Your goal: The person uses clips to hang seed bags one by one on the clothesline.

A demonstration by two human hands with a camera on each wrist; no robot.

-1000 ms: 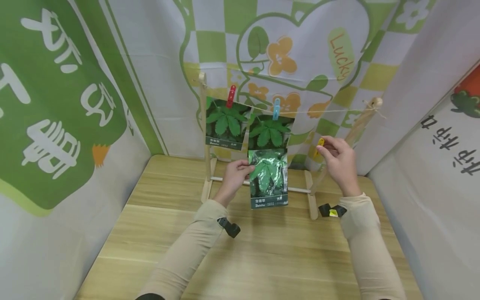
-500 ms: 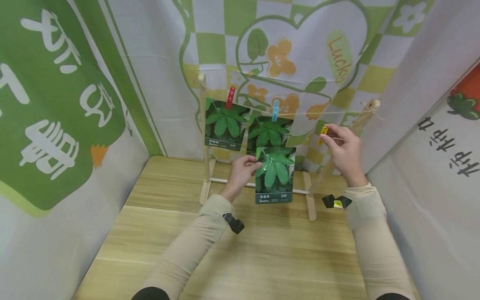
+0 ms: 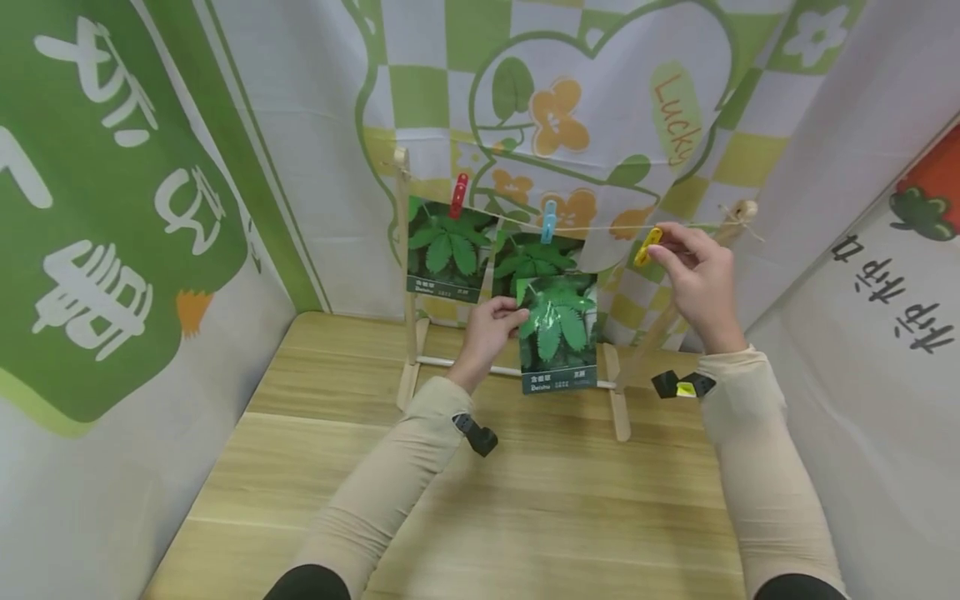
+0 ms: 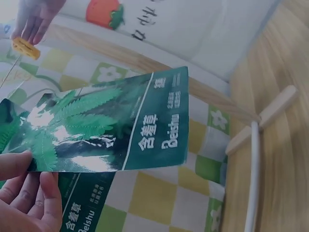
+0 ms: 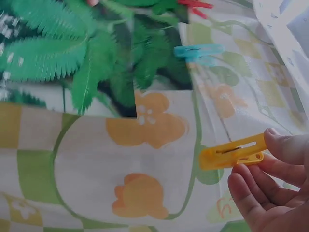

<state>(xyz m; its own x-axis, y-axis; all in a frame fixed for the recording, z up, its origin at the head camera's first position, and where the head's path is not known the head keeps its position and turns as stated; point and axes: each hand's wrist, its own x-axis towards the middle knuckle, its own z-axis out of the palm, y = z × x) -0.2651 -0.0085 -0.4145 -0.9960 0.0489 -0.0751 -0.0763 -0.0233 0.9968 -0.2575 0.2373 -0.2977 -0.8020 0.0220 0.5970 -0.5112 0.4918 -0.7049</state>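
Note:
My left hand [image 3: 491, 337] pinches a glossy green seed packet [image 3: 558, 333] with a leaf picture by its left edge. It overlaps a second packet [image 3: 528, 254] that hangs behind it from a light blue clothespin [image 3: 549, 222]. Further left, a third packet [image 3: 445, 250] hangs under a red clothespin [image 3: 459, 197]. A yellow clothespin [image 5: 234, 151] is pinched between the thumb and fingers of my right hand [image 3: 701, 279], just below the string [image 3: 622, 227] in the head view. In the left wrist view the held packet [image 4: 111, 125] lies tilted across the frame.
The string runs between two wooden posts, left [image 3: 406, 250] and right [image 3: 723, 237]. Their feet stand on a wood-grain table [image 3: 450, 500], joined by a white rod [image 3: 435, 362]. A printed cloth [image 3: 420, 92] hangs behind, with printed walls at both sides.
My left hand has carried the packet up and to the right. My right hand has risen with the yellow clothespin, bringing it closer to the string. The two hung packets stay in place.

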